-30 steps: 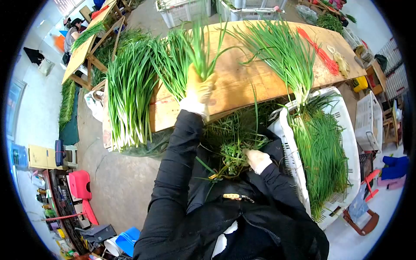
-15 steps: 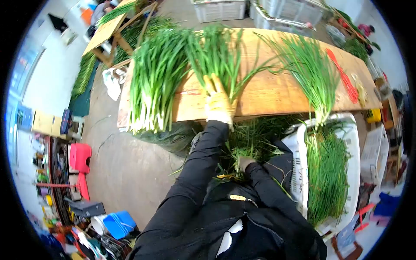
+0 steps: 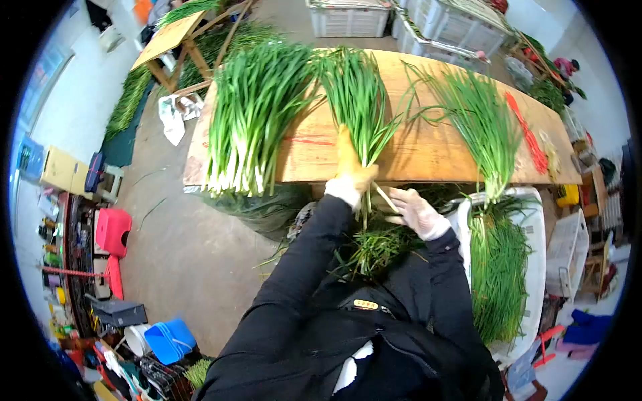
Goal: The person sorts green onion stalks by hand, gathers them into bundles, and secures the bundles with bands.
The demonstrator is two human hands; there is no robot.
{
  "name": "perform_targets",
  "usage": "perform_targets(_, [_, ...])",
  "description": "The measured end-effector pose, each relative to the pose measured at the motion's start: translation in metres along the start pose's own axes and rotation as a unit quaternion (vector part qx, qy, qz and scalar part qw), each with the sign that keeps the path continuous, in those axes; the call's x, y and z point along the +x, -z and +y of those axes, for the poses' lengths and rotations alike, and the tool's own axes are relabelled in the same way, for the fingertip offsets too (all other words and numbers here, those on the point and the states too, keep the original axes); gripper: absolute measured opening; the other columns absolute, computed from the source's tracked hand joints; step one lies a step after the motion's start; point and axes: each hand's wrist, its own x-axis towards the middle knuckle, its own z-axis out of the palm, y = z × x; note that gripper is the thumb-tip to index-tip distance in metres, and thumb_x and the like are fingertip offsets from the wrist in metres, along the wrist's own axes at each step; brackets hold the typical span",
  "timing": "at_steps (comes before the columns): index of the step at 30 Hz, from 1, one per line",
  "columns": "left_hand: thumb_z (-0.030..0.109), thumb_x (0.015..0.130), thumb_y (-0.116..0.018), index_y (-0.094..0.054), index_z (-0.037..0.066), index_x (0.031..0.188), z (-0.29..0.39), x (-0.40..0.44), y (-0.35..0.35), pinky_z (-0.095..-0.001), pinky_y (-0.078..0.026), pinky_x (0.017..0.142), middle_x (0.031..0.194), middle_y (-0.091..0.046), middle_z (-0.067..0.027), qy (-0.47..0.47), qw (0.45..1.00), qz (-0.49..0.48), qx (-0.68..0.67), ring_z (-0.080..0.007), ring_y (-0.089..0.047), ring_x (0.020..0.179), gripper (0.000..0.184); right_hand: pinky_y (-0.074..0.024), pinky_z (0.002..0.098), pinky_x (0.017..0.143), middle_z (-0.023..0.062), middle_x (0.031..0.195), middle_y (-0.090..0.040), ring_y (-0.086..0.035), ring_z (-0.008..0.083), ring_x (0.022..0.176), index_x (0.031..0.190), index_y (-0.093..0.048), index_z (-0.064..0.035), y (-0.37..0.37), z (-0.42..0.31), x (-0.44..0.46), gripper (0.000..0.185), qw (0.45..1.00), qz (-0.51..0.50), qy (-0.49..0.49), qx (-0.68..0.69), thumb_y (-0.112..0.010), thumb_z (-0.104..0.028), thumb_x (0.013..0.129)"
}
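Leftmost on the wooden table, a thick pile of greens lies with pale stem ends together at the near edge, probably so the stems are easy to reach. Beside it, the middle bunch fans its leaves across the boards; the gloved left hand has its grip closed around the lower stems, which seems to keep them gathered as their ends jut past the edge. The gloved right hand is just beside those ends, fingers partly spread; whether its grip pinches the thin pale stalk there, I cannot tell. The middle bunch looks glossy, deep green at the leaves, paler below. Farther right lie a looser bunch and red strands, above a white crate of finer greens.
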Motion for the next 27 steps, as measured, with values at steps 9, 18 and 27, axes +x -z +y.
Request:
perform_targets(9, [0.032,0.083,-0.052,0.005,0.006,0.134,-0.004,-0.067,0.003,-0.0286,-0.027,0.097,0.136,-0.019,-0.0178,0.034,0.988,-0.126,-0.085,-0.0240,-0.028,0.122,0.081,-0.0415,0.0293,0.079,0.0011,0.102,-0.053,-0.050,0.0155,0.094,0.106,-0.048,-0.0094,-0.045,0.031,0.012,0.055,0.996,0.009,0.055,0.071,-0.076,-0.024,0.061])
perform_targets(18, [0.014,0.072,-0.067,-0.014,0.007,0.133,0.027,-0.068,0.041,-0.0347,-0.041,0.083,0.118,-0.041,-0.0206,-0.018,0.985,-0.153,-0.078,-0.0251,-0.046,0.105,0.081,-0.0506,0.0277,0.058,0.0088,0.089,-0.061,-0.060,0.0153,0.066,0.108,-0.048,-0.0010,-0.038,0.050,0.014,0.036,0.954,-0.046,0.050,0.292,-0.058,-0.014,0.076])
perform_targets(27, [0.013,0.059,-0.077,-0.025,0.001,0.122,0.005,-0.075,0.008,-0.0316,-0.043,0.081,0.107,-0.049,-0.0126,0.177,0.937,-0.191,-0.232,-0.0212,-0.050,0.094,0.083,-0.0444,0.0228,0.040,0.0070,0.068,-0.057,-0.053,0.0128,0.048,0.090,-0.052,-0.0042,-0.063,0.074,-0.011,0.016,0.982,0.012,-0.032,0.188,-0.058,-0.012,0.077])
